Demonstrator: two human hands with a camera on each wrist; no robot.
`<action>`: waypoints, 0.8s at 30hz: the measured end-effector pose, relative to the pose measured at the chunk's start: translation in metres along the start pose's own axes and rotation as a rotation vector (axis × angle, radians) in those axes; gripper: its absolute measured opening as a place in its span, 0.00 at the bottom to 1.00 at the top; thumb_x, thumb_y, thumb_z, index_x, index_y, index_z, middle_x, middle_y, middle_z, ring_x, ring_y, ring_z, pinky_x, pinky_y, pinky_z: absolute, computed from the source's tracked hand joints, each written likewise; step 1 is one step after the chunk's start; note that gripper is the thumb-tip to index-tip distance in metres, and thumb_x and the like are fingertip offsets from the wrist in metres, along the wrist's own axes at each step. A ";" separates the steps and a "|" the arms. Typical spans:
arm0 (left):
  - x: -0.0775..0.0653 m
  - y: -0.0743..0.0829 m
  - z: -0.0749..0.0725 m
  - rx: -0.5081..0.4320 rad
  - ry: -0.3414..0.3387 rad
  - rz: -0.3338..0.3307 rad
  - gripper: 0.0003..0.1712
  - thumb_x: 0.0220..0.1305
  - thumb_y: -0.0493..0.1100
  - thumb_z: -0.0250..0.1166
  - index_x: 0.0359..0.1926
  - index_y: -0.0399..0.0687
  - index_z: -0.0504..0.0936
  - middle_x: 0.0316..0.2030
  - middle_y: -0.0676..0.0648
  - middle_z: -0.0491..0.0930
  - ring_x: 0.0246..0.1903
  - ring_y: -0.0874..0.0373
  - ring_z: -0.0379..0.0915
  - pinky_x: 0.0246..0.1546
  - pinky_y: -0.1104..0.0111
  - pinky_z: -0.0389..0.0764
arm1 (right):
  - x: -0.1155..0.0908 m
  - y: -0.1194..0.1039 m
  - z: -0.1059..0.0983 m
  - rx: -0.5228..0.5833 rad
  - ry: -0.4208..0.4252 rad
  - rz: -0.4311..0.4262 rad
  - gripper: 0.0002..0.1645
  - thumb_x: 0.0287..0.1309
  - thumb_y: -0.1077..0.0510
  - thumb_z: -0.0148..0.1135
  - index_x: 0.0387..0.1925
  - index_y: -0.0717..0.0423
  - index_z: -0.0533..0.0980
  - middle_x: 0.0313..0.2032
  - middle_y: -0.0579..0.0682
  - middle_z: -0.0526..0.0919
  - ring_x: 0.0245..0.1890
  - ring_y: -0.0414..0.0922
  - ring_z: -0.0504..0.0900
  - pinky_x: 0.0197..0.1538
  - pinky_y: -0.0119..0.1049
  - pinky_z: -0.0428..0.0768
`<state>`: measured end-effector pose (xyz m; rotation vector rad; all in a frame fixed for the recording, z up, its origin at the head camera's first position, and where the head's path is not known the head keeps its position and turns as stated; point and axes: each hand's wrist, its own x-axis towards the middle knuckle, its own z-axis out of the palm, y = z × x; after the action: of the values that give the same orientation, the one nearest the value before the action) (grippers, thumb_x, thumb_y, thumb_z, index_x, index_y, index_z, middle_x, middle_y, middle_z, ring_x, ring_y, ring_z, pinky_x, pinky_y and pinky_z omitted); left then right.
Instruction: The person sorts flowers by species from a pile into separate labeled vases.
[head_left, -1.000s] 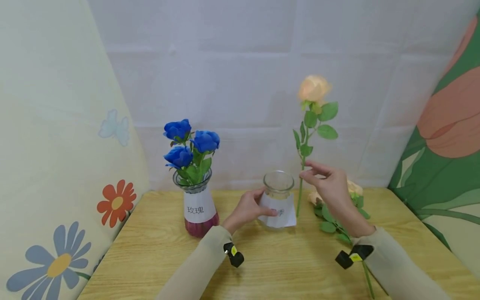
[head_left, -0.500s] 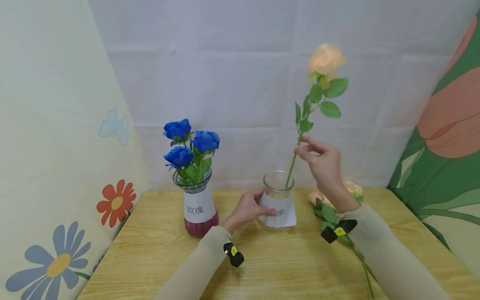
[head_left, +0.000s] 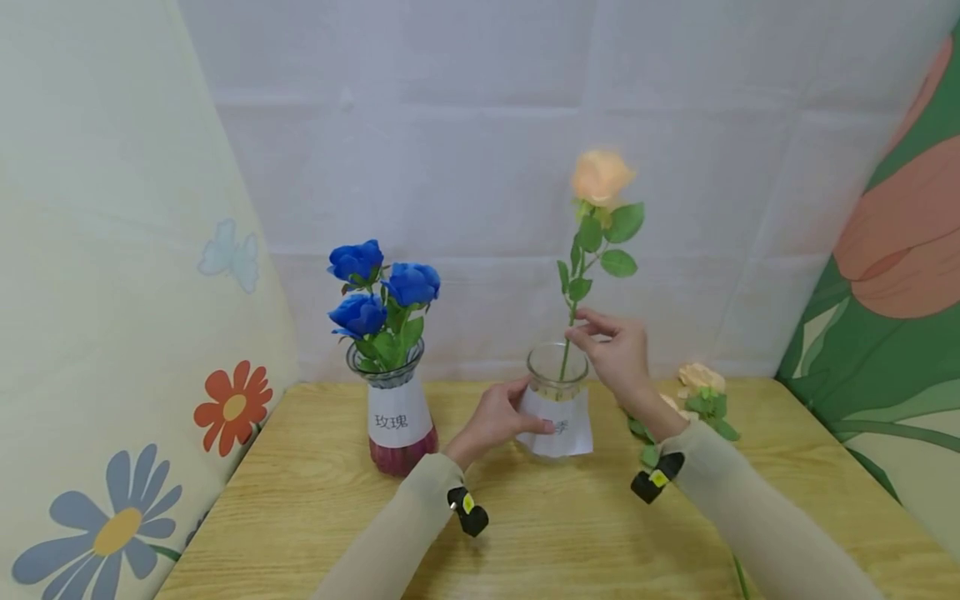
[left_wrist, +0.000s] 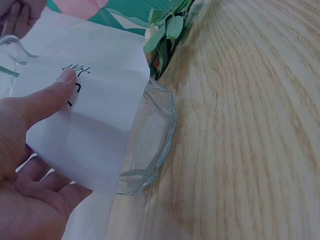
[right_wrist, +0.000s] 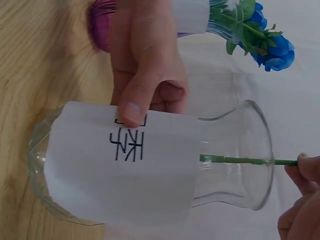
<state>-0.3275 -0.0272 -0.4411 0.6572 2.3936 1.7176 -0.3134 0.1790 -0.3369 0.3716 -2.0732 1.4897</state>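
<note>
My left hand [head_left: 500,421] grips the side of a clear glass vase [head_left: 557,358] that stands upright on the table. A white paper label [right_wrist: 122,175] with black characters wraps the vase, and the left thumb lies over part of the writing. With thumb and fingers my right hand [head_left: 617,354] pinches the green stem of a peach-coloured rose [head_left: 602,177] just above the vase's mouth. In the right wrist view the lower stem [right_wrist: 235,160] passes through the rim into the glass neck. Its bottom end is hidden behind the paper.
A second vase [head_left: 401,461], pinkish-purple below and labelled, holds blue roses [head_left: 411,284] on the left. More peach roses [head_left: 702,379] lie on the table [head_left: 540,533] at the right, partly under my right forearm. A white cloth backdrop [head_left: 465,183] hangs behind.
The right hand rose with the peach rose, moved left over the vase, then lowered, bringing the stem's end from beside the vase into its neck. My left hand stayed put.
</note>
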 end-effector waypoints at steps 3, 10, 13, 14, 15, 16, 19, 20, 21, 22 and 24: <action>0.000 0.000 0.000 -0.003 0.001 0.007 0.47 0.53 0.45 0.86 0.74 0.55 0.76 0.59 0.54 0.85 0.56 0.56 0.81 0.61 0.53 0.79 | -0.005 0.005 0.002 -0.034 -0.023 -0.022 0.17 0.60 0.66 0.77 0.51 0.66 0.87 0.36 0.60 0.91 0.35 0.43 0.88 0.29 0.25 0.78; 0.000 0.000 0.000 -0.012 0.002 0.018 0.48 0.53 0.44 0.85 0.74 0.54 0.76 0.58 0.55 0.85 0.55 0.57 0.82 0.60 0.54 0.80 | -0.013 0.009 0.006 -0.079 -0.088 -0.044 0.17 0.60 0.67 0.77 0.51 0.66 0.87 0.40 0.59 0.91 0.37 0.52 0.90 0.34 0.25 0.84; 0.000 0.000 0.000 -0.006 0.004 0.021 0.48 0.53 0.44 0.85 0.74 0.54 0.76 0.57 0.55 0.86 0.55 0.58 0.82 0.60 0.55 0.80 | -0.015 0.010 0.007 -0.102 -0.104 -0.037 0.17 0.60 0.67 0.76 0.51 0.65 0.87 0.39 0.59 0.91 0.37 0.53 0.91 0.36 0.25 0.84; 0.000 0.000 0.000 -0.005 0.005 0.020 0.48 0.52 0.44 0.86 0.74 0.54 0.76 0.57 0.55 0.86 0.54 0.58 0.82 0.60 0.55 0.80 | -0.015 0.010 0.007 -0.112 -0.108 -0.036 0.16 0.60 0.67 0.76 0.51 0.65 0.87 0.39 0.59 0.91 0.37 0.52 0.91 0.37 0.25 0.84; 0.000 0.000 0.000 -0.003 0.005 0.021 0.47 0.53 0.44 0.86 0.74 0.54 0.76 0.57 0.55 0.86 0.54 0.58 0.82 0.60 0.55 0.80 | -0.016 0.009 0.007 -0.116 -0.110 -0.036 0.16 0.60 0.67 0.76 0.51 0.65 0.87 0.39 0.59 0.91 0.37 0.53 0.91 0.37 0.26 0.84; 0.000 0.000 0.000 0.000 0.004 0.020 0.47 0.53 0.44 0.85 0.74 0.54 0.76 0.57 0.55 0.86 0.54 0.58 0.82 0.60 0.55 0.80 | -0.016 0.009 0.008 -0.121 -0.113 -0.033 0.16 0.61 0.66 0.76 0.50 0.65 0.87 0.39 0.58 0.91 0.37 0.53 0.91 0.37 0.26 0.84; 0.000 0.000 0.000 0.005 0.005 0.018 0.47 0.53 0.44 0.85 0.74 0.53 0.76 0.56 0.54 0.86 0.54 0.57 0.82 0.59 0.54 0.81 | -0.017 0.008 0.008 -0.137 -0.122 -0.031 0.15 0.61 0.66 0.76 0.50 0.64 0.87 0.38 0.58 0.91 0.37 0.53 0.91 0.38 0.30 0.85; 0.000 0.000 0.000 0.007 0.004 0.015 0.47 0.53 0.45 0.85 0.74 0.54 0.76 0.57 0.54 0.86 0.54 0.57 0.82 0.59 0.54 0.81 | -0.018 0.008 0.008 -0.138 -0.124 -0.030 0.15 0.61 0.66 0.76 0.50 0.63 0.88 0.38 0.57 0.91 0.37 0.52 0.91 0.38 0.32 0.86; 0.000 0.000 0.000 0.009 0.004 0.014 0.47 0.53 0.45 0.85 0.74 0.54 0.76 0.57 0.54 0.86 0.54 0.58 0.82 0.59 0.54 0.81 | -0.018 0.008 0.008 -0.141 -0.128 -0.029 0.15 0.61 0.65 0.76 0.50 0.63 0.88 0.38 0.57 0.91 0.37 0.52 0.91 0.39 0.35 0.87; 0.000 0.000 0.000 0.012 0.005 0.013 0.47 0.53 0.45 0.85 0.74 0.54 0.76 0.57 0.54 0.86 0.54 0.58 0.82 0.60 0.54 0.81 | -0.018 0.008 0.008 -0.145 -0.133 -0.029 0.15 0.62 0.65 0.76 0.50 0.63 0.88 0.38 0.57 0.91 0.37 0.52 0.91 0.40 0.38 0.88; 0.000 0.000 0.000 0.017 0.006 0.012 0.47 0.53 0.45 0.85 0.74 0.54 0.76 0.57 0.55 0.86 0.54 0.58 0.82 0.60 0.55 0.81 | -0.019 0.008 0.008 -0.155 -0.144 -0.030 0.14 0.62 0.64 0.76 0.50 0.62 0.88 0.38 0.56 0.92 0.37 0.51 0.91 0.42 0.45 0.89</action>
<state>-0.3272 -0.0271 -0.4411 0.6710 2.4159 1.7080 -0.3044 0.1728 -0.3559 0.4586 -2.2689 1.3083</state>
